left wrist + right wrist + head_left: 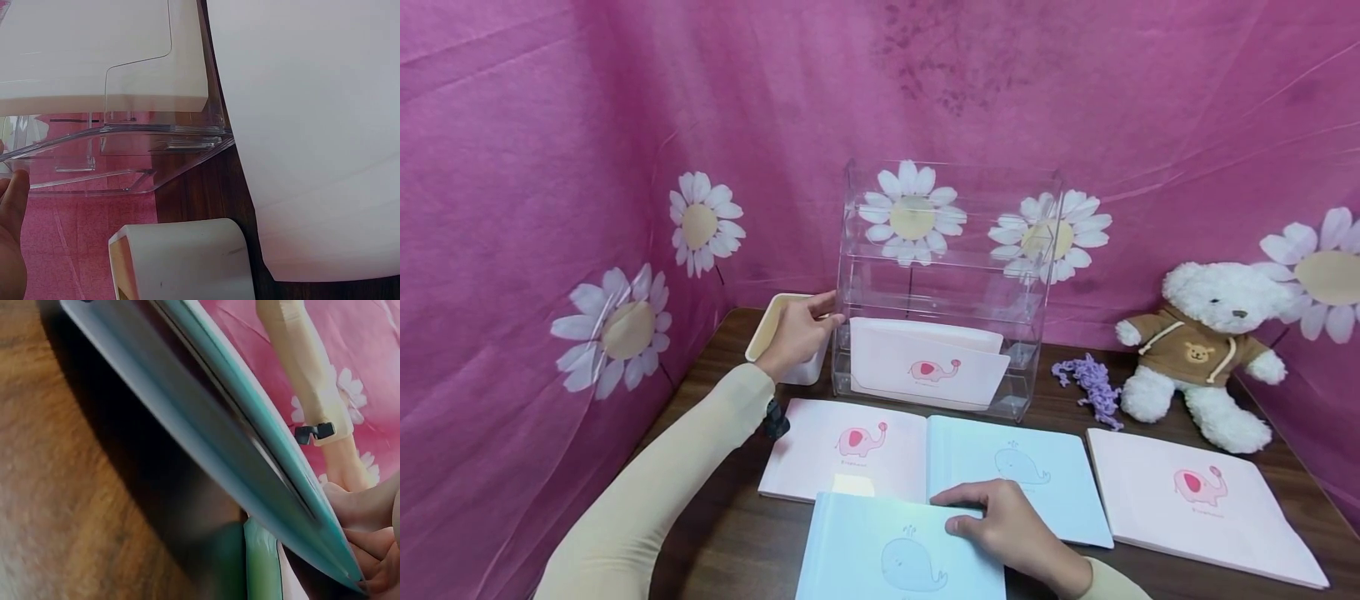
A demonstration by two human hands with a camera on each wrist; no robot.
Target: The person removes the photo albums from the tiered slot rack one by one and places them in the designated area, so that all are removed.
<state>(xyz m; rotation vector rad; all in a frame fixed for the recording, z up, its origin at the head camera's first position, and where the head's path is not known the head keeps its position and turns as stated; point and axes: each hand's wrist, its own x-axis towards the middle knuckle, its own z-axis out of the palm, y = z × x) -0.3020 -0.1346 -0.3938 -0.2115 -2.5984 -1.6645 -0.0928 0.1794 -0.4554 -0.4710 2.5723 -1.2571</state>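
My left hand [802,333] is at the left side of a clear acrylic display rack [917,302], its thumb and a finger pinching the side panel's edge. In the rack's lowest tier lean two pale pink booklets; the front one [880,367] shows an elephant. My right hand [1011,529] grips the right edge of a light blue whale booklet [857,546], thumb on top and fingers underneath. The right wrist view has this booklet [250,412] edge-on, raised above the table. Below it lie a pink elephant booklet [812,442] and another blue whale booklet [1067,475].
A white bin [805,371] stands left of the rack, behind my left hand. Rightward are another pink elephant booklet [1150,492], a purple tangle of yarn [1093,387] and a white teddy bear [1198,354] in a brown hoodie. Pink flowered cloth [790,108] hangs behind the wooden table [722,517].
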